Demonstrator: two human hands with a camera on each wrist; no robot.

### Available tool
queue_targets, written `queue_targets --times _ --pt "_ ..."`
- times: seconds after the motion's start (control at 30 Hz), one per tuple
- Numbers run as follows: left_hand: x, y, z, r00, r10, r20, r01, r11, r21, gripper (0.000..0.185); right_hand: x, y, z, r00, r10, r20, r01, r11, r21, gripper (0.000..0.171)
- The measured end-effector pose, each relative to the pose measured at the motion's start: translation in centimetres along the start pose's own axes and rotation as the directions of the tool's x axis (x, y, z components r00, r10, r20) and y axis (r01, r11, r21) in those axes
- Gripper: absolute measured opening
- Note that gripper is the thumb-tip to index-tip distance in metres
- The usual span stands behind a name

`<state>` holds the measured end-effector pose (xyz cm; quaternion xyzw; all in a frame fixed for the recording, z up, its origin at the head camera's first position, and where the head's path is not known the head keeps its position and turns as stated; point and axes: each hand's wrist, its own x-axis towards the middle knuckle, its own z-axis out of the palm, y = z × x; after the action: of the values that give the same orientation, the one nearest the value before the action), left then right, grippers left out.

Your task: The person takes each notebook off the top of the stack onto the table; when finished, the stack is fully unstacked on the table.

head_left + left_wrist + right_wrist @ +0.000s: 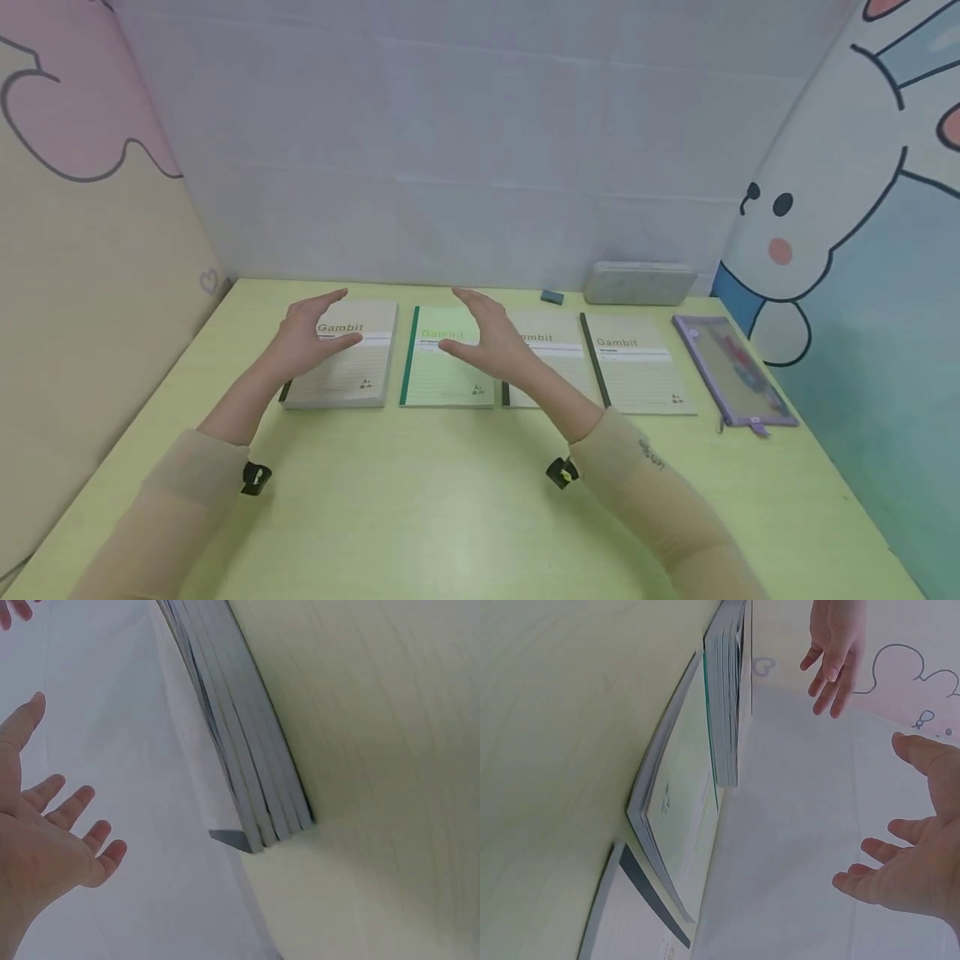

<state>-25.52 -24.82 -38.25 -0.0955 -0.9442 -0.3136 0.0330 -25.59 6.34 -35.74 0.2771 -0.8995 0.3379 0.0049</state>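
Note:
My left hand (318,333) hovers open, fingers spread, over a stack of grey "Gambit" notebooks (341,371) at the left end of a row. Beside it, my right hand (480,329) is held open above a green notebook (447,371), partly covering a third, grey notebook (551,354). A fourth grey notebook (637,371) lies further right. Neither hand holds anything. The left wrist view shows the left hand (52,817) spread beside the stack's edge (251,772). The right wrist view shows the right hand (911,859), the green notebook (682,825) and the stack (727,690).
A purple mesh pencil case (738,371) lies at the right of the yellow-green table (420,500). A grey case (639,283) and a small dark eraser (552,296) sit at the back edge. Walls close in behind and on both sides.

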Motion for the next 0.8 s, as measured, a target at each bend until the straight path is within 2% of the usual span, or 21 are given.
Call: queue_targets --times 0.27,0.43,0.67,0.8 --pt "-0.5 -4.1 -0.9 1.0 -0.031 -0.002 0.031 0.999 0.033 0.095 0.9 -0.6 3.5 0.994 -0.01 0.11 0.004 0.998 0.055 0.079" --pt "-0.7 -5.7 -1.2 0.996 -0.081 0.024 0.08 0.996 0.043 0.101 1.7 -0.9 5.6 0.986 -0.002 0.165 -0.013 0.996 0.088 0.079" --pt "-0.5 -7.0 -1.1 0.974 -0.193 0.116 0.192 0.981 0.025 0.113 2.8 -1.2 8.1 0.977 0.048 0.209 -0.075 0.99 0.124 0.079" --pt "-0.4 -7.7 -1.1 0.962 -0.219 0.165 0.222 0.975 0.0 0.115 3.4 -1.2 9.2 0.968 0.074 0.241 -0.108 0.986 0.129 0.079"
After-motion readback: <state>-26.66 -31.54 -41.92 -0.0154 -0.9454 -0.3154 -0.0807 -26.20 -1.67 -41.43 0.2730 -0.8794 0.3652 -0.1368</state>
